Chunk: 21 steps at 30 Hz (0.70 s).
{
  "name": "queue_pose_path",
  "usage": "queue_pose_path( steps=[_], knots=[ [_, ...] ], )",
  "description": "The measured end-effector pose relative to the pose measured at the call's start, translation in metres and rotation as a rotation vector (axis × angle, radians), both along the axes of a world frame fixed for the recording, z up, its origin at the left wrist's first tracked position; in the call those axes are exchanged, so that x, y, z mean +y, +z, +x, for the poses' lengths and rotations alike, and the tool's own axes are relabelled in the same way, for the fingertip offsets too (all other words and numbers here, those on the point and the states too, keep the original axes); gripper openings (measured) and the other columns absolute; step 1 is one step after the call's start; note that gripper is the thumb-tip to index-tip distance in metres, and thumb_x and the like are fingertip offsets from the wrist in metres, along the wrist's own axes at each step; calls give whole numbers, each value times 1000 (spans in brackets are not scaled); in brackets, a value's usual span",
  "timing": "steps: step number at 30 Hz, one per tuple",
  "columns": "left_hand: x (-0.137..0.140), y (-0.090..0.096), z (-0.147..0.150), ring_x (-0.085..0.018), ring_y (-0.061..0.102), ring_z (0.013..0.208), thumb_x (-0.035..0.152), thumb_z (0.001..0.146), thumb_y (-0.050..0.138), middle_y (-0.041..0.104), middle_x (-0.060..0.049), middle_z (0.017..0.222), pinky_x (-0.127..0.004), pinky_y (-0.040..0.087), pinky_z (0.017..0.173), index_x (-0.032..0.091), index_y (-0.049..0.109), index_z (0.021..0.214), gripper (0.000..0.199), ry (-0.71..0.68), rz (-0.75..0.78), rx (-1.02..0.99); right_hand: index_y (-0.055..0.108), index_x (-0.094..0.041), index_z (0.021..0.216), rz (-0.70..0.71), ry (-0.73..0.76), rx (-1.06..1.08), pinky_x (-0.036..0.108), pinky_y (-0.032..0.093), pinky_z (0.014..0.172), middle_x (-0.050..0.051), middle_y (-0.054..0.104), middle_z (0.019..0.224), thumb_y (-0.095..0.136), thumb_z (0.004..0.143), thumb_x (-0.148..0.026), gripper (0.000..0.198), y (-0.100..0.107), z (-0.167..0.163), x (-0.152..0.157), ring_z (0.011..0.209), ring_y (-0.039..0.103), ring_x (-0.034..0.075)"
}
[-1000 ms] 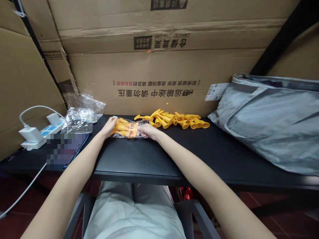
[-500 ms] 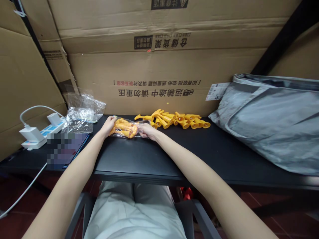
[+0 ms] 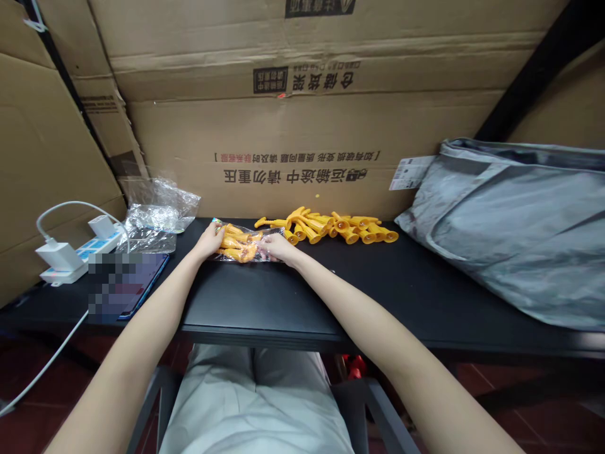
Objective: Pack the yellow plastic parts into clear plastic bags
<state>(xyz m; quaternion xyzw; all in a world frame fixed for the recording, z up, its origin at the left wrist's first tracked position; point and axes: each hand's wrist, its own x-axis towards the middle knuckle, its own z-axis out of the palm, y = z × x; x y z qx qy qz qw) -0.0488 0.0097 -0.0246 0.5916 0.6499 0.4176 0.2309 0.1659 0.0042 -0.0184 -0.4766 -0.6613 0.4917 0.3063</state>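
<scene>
Left hand (image 3: 211, 239) a touch further in on clear bag (image 3: 261, 255) than half second ago, right hand (image 3: 278, 247) barely moved. Fingers closed, pinching opposite ends. Yellow pieces (image 3: 236, 240) inside. Bag's over worktop (image 3: 259, 296), beside loose yellow pile (image 3: 311, 233). Looks like just grip adjusting.

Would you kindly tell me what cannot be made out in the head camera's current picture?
In the head view:
- Number of yellow pieces in the clear bag: overlap and shiny film hide it.
- Bag's left end: partly covered by the left hand.
- Dark device's screen: partly masked by mosaic blocks.
- White label's print: too small.
- Grey bag: cut off by the right edge; its cloth hides any contents.
</scene>
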Motion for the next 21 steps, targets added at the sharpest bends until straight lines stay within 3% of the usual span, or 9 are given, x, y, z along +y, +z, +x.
queue_pose_path(
  steps=[4, 8, 12, 14, 18, 21],
  knots=[
    [-1, 3, -2, -25, 58, 104, 22, 78, 52, 63, -11, 109, -38, 40, 95, 19, 55, 105, 27, 15, 6, 56, 51, -16, 60, -55, -55, 178, 18, 21, 29, 1, 56, 42, 41, 89, -25, 32, 5, 4, 4, 26, 34, 6],
    [0, 4, -4, -27, 53, 114, 14, 75, 50, 61, -11, 115, -43, 34, 101, 20, 55, 104, 30, 48, 14, 90, 55, -15, 62, -51, 34, 246, 19, 29, 34, 6, 63, 53, 40, 89, -35, 37, 10, 10, 4, 36, 45, 8],
    [2, 3, -4, -30, 51, 118, 6, 69, 49, 62, -13, 117, -52, 25, 106, 20, 57, 99, 35, 87, 52, 104, 60, -13, 61, 130, 136, 91, 17, 36, 47, 2, 63, 61, 62, 72, -20, 13, 7, 10, 0, 50, 50, 7],
    [2, 2, -4, -31, 48, 122, 3, 67, 47, 61, -13, 120, -56, 19, 108, 21, 59, 99, 38, 81, 84, 112, 60, -14, 57, 200, 137, 21, 18, 39, 55, -1, 59, 58, 63, 68, -14, 11, 4, 10, 1, 54, 50, 7],
    [1, 4, -7, -32, 36, 133, 4, 66, 47, 59, -9, 126, -62, 6, 109, 25, 62, 99, 42, 38, 125, 139, 57, -16, 56, 384, -21, -127, 23, 40, 63, -2, 57, 60, 61, 69, -15, 14, -3, 11, 9, 61, 52, 11],
    [-2, 8, -8, -31, 43, 127, 12, 72, 48, 65, -8, 117, -61, 0, 109, 25, 62, 103, 37, 30, 78, 209, 56, -18, 60, 568, -176, -271, 27, 41, 70, 2, 60, 71, 59, 73, -18, 13, -6, 15, 15, 73, 54, 16]
  ],
)
